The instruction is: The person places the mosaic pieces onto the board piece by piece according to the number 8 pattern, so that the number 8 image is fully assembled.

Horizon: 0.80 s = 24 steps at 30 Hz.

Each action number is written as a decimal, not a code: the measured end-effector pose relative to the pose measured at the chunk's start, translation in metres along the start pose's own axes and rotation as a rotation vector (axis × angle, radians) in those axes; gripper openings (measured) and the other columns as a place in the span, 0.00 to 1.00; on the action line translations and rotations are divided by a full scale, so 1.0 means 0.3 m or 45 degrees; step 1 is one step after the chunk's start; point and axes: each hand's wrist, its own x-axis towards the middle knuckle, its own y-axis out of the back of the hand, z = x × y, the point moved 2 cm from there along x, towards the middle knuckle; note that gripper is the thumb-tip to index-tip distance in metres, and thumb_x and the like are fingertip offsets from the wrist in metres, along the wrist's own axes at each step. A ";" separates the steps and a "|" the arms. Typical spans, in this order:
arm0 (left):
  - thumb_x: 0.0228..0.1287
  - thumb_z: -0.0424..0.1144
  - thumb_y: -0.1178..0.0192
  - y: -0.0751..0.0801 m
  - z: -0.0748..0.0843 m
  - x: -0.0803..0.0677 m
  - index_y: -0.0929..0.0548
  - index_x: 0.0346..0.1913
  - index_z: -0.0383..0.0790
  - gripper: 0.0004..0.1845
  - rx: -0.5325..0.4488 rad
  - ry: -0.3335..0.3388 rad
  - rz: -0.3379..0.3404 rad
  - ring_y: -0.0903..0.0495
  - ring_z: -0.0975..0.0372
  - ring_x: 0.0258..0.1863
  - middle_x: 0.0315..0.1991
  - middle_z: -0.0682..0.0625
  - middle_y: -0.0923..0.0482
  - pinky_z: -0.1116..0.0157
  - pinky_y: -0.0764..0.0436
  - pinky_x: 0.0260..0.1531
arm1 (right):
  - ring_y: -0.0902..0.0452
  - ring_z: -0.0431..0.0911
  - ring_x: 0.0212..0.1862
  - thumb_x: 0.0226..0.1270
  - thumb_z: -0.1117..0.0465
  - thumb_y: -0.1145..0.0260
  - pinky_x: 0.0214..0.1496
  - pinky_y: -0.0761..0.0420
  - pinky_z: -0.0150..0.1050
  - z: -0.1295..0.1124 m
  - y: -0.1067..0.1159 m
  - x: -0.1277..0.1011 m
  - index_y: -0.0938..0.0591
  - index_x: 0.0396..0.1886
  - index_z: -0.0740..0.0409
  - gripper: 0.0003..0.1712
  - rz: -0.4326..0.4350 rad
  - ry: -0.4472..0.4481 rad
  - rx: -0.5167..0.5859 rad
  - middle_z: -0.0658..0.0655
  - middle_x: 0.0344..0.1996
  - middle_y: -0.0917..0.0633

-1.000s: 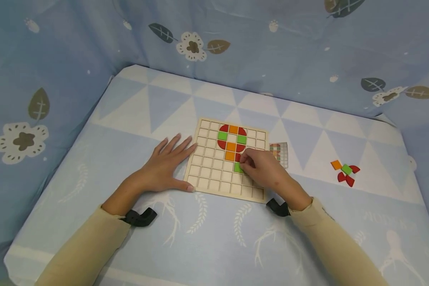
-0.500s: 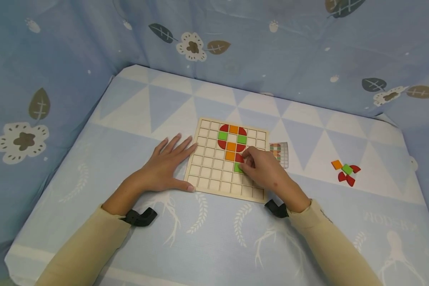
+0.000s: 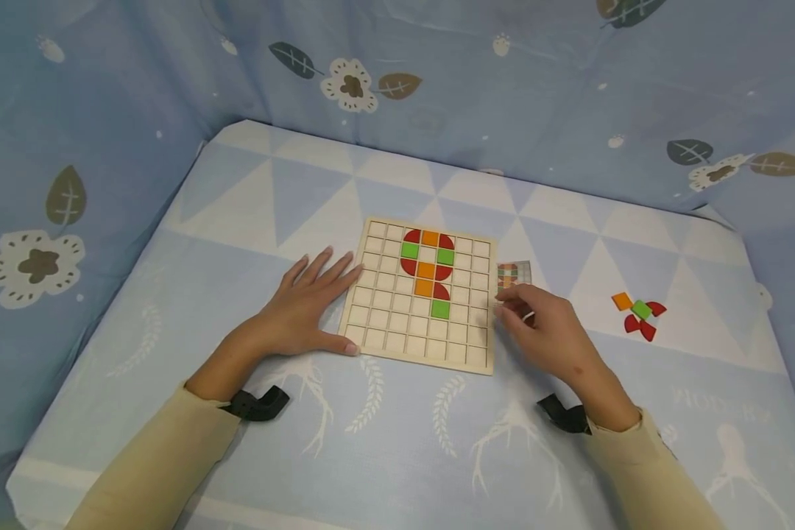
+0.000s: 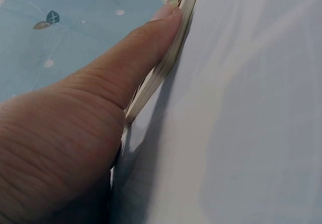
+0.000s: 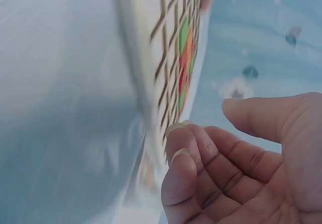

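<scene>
A wooden grid board (image 3: 391,324) lies flat on the blue cloth, with red, orange and green tiles set in its upper middle cells. The lowest is a green square tile (image 3: 440,309). My left hand (image 3: 305,305) lies flat with straight fingers against the board's left edge, its thumb (image 4: 146,48) along the board's front edge (image 4: 166,63). My right hand (image 3: 536,324) hovers just right of the board, fingers loosely curled and holding nothing, as the right wrist view shows (image 5: 201,158). The board (image 5: 171,58) appears there at a slant.
A small pattern card (image 3: 513,274) lies by the board's right edge, partly behind my right hand. Loose tiles (image 3: 639,315) in orange, green and red sit further right. Leaf-printed blue cloth walls (image 3: 437,81) enclose the surface on three sides.
My right hand has let go of the green tile, left in its cell, and moved rightward off the board. The left hand has stayed put.
</scene>
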 end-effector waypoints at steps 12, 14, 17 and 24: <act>0.43 0.78 0.41 0.007 0.002 -0.006 0.59 0.78 0.54 0.63 -0.018 0.025 -0.012 0.74 0.52 0.75 0.78 0.53 0.69 0.44 0.68 0.68 | 0.22 0.52 0.42 0.71 0.51 0.41 0.40 0.24 0.50 0.241 0.179 -0.153 0.22 0.54 0.62 0.21 0.109 -0.256 -0.178 0.59 0.45 0.19; 0.43 0.78 0.41 0.006 0.004 -0.005 0.58 0.78 0.54 0.64 -0.020 0.019 -0.010 0.74 0.52 0.75 0.78 0.53 0.69 0.44 0.68 0.68 | 0.23 0.55 0.42 0.69 0.55 0.39 0.39 0.27 0.51 0.287 0.201 -0.168 0.23 0.55 0.65 0.22 0.137 -0.285 -0.227 0.63 0.48 0.21; 0.43 0.78 0.41 0.005 0.005 -0.003 0.58 0.78 0.54 0.64 -0.022 0.018 -0.012 0.74 0.52 0.75 0.78 0.53 0.69 0.44 0.68 0.68 | 0.27 0.63 0.44 0.68 0.56 0.38 0.41 0.27 0.59 0.350 0.225 -0.181 0.30 0.61 0.72 0.29 0.137 -0.378 -0.298 0.74 0.54 0.30; 0.42 0.79 0.42 0.000 0.002 0.000 0.59 0.78 0.55 0.64 -0.014 0.023 -0.001 0.74 0.52 0.75 0.78 0.53 0.69 0.44 0.68 0.68 | 0.36 0.70 0.50 0.71 0.51 0.42 0.50 0.32 0.70 0.459 0.248 -0.167 0.44 0.70 0.74 0.41 0.022 -0.533 -0.305 0.82 0.56 0.39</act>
